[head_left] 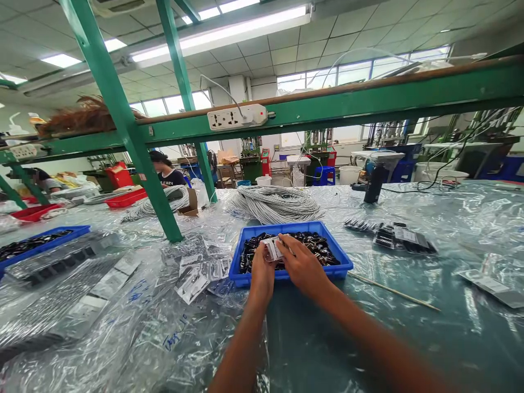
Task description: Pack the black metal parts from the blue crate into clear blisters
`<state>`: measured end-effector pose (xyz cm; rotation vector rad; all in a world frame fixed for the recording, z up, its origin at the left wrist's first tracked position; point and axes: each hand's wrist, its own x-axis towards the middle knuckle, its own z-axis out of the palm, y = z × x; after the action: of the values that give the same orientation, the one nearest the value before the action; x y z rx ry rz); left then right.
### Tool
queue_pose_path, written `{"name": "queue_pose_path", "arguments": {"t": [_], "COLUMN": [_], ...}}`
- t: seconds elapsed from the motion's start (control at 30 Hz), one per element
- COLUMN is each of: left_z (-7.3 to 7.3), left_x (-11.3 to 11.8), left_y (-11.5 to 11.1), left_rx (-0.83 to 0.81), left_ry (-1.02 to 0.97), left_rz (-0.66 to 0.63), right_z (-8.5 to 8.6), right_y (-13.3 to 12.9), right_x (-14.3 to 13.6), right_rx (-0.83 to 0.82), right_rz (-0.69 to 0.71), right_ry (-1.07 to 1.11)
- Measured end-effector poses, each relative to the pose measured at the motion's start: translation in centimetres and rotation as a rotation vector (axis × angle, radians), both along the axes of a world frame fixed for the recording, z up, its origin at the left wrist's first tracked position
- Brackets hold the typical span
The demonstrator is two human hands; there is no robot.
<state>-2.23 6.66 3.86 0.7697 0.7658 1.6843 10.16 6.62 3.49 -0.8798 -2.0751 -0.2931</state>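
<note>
Packet (272, 251) between 2 hands (301, 262), print (276, 246) illegible; blue handwriting (138, 291) on plastic (135, 349).

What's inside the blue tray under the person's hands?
The blue tray holds a heap of small black parts with shiny bits. The left hand, right hand and the pale packet between them hide part of the heap; anything beneath is hidden.

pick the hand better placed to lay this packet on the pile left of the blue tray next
Probably the left hand: it holds the packet and is nearer the pile. The right hand is also at the packet but farther from that pile.
</note>
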Motion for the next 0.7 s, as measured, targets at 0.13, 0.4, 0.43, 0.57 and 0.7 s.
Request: {"name": "queue_pose_path", "arguments": {"t": [0.13, 0.4, 0.43, 0.57, 0.7], "left_z": [-0.3, -1.0, -1.0, -1.0, -1.0], "left_x": [0.0, -0.6, -0.8, -1.4, -1.5], "left_y": [-0.3, -0.4, -0.4, -0.1, -0.1], "left_rx": [0.052, 0.063, 0.067, 0.12, 0.119], "left_ry": [0.184, 0.183, 0.18, 0.232, 0.28], "left_rz": [0.017, -0.013, -0.028, -0.073, -0.072], "right_z": [-0.4, -1.1, -1.2, -1.0, -0.9], "right_y": [-0.1, -0.5, -0.4, 0.2, 0.4], "right_x": [-0.2, -0.8, -0.9, -0.5, -0.1], "right_rx": [-0.029, -0.213, -0.214, -0.228, -0.306], "right_rz": [0.013, 0.088, 0.102, 0.165, 0.21], "right_ry": [0.012, 0.206, 0.239, 0.359, 0.407]}}
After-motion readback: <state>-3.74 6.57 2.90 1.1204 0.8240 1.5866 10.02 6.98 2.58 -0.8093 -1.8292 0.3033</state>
